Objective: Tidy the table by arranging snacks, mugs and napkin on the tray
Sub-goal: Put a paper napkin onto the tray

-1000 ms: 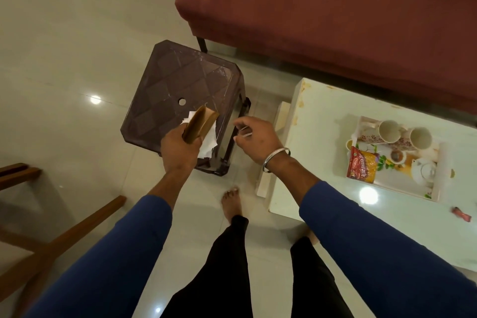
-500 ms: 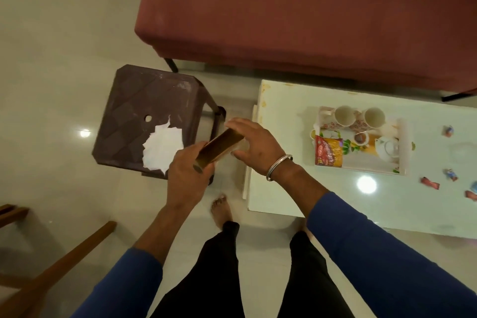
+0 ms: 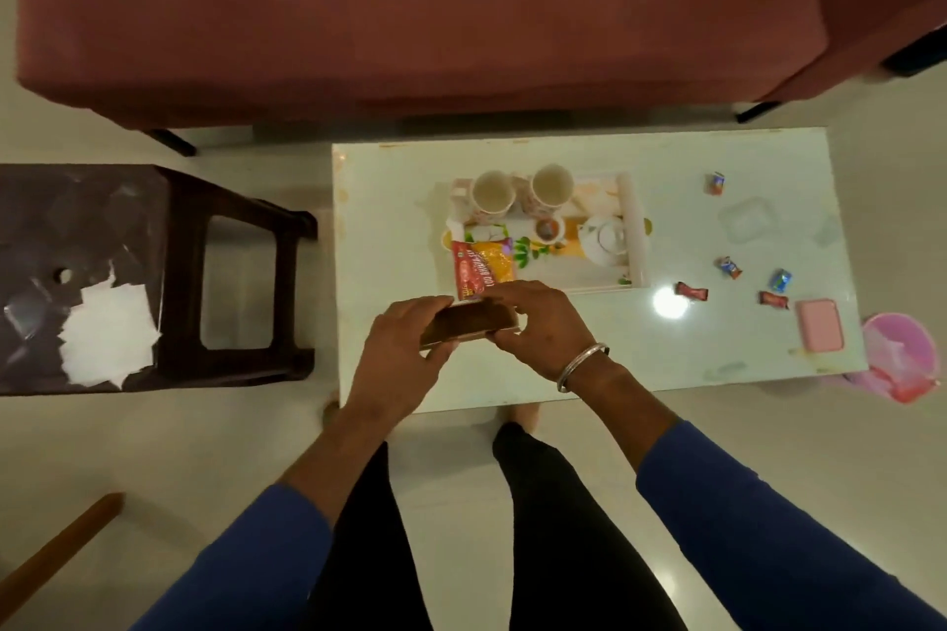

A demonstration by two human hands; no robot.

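Both of my hands hold a flat brown holder (image 3: 469,325) over the near left part of the white table (image 3: 717,348). My left hand (image 3: 399,354) grips its left end and my right hand (image 3: 543,323) grips its right end. Just beyond lies the floral tray (image 3: 633,231) with two mugs (image 3: 492,195) (image 3: 551,187), a small cup, a white teapot (image 3: 607,241) and a red and yellow snack packet (image 3: 481,274). White napkins (image 3: 110,336) lie on the dark stool (image 3: 174,241) at the left. Several wrapped candies (image 3: 692,291) are scattered on the table's right side.
A pink box (image 3: 820,331) sits near the table's right edge, a clear lid (image 3: 748,218) beyond it. A pink bin (image 3: 904,359) stands on the floor at the right. A maroon sofa (image 3: 410,15) runs behind the table. A wooden chair leg (image 3: 61,548) shows at the lower left.
I have turned from the stool to the table. The napkins were left on the stool, and the brown holder came along, now held level in both hands near the tray.
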